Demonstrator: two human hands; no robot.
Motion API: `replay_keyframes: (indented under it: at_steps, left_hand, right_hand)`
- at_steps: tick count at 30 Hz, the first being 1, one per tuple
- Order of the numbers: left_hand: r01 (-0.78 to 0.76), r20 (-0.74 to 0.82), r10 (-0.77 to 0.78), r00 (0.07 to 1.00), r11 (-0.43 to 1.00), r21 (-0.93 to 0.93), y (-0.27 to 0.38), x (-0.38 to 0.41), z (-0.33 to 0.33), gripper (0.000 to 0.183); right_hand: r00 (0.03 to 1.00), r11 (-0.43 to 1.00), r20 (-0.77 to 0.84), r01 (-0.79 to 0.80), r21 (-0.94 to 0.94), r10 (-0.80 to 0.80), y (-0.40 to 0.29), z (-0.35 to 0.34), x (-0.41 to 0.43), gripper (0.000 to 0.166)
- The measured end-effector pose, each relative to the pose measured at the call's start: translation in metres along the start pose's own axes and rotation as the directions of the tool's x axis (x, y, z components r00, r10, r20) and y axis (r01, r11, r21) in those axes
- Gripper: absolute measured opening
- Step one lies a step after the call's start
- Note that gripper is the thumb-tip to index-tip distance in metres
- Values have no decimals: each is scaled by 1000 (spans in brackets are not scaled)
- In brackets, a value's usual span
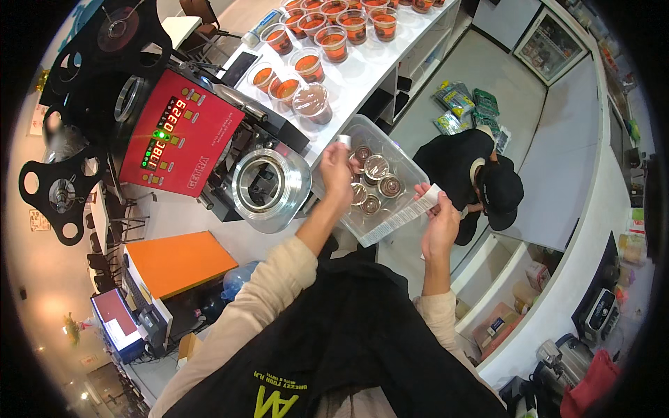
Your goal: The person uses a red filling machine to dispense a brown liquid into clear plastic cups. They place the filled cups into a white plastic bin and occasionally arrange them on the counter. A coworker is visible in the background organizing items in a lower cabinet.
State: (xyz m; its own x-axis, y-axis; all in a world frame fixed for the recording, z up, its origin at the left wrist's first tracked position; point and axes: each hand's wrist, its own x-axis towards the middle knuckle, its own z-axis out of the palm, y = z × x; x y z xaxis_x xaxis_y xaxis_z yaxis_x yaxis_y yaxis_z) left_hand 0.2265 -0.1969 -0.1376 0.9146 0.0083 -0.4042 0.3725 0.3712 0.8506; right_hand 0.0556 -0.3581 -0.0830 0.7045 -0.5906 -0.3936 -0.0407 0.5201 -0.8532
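My left hand (337, 172) is raised over the left side of a clear plastic tub (402, 151). A small white piece, perhaps rolled paper (344, 140), sticks up from its fingers. My right hand (441, 224) grips one end of a long paper label strip (402, 218) printed with small writing. The strip slants down to the left across the tub's near rim. Inside the tub stand several sealed cups (376, 167) with clear film tops. Left of the tub is a red Getra cup sealer (180, 133) with a round metal cup holder (258, 183).
Several open cups of orange-brown drink (332, 44) and a film-sealed cup (312, 103) stand on the white counter (366, 70). A person in a black cap (499, 190) bends low just beyond the tub. Green and yellow packets (460, 104) lie on the floor. An orange-topped cabinet (180, 261) is at left.
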Motion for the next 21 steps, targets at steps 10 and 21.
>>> replay_keyframes:
  at_steps: [10, 21]
  left_hand:
    - [-25, -295, -181, 938, 814, -581, -2, 116, 9, 9]
    - [34, -450, -224, 865, 919, -392, 2, 124, 16, 44]
  right_hand:
    - [998, 990, -5, -64, -127, 64, 31, -22, -19, 47]
    - [997, 985, 14, -75, -156, 78, 41, -26, -29, 48]
